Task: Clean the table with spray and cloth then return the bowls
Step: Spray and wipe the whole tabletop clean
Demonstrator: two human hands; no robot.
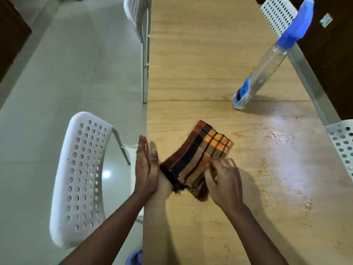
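The long wooden table (200,54) ran away from me, its left edge lined up with the pale tiled floor (66,73). A seam crossed the tabletop partway up, and on my side of it the wood showed wet streaks and crumbly smears (279,135) toward the right. A white plastic chair (80,178) with round holes in its back stood just beside the left edge near me; a second white chair (136,18) stood farther along the same side, and parts of two more showed on the right, one at the far corner (277,16) and one close by (342,142).

The spray bottle (267,67), clear with a blue trigger head and a blue label low on its body, stood on the table just beyond the seam on the right side, well apart from my hands and looking tilted in the wide view.

The checked cloth (198,159), folded, in brown, black and orange, lay on the table near its left edge, between my two hands. My right hand (222,180) had its fingers curled, pinching the cloth's near right edge. My left hand (147,169) was flat and straight-fingered, held upright on its side at the table's edge, touching the cloth's left end and gripping nothing.

I saw no bowls in view.
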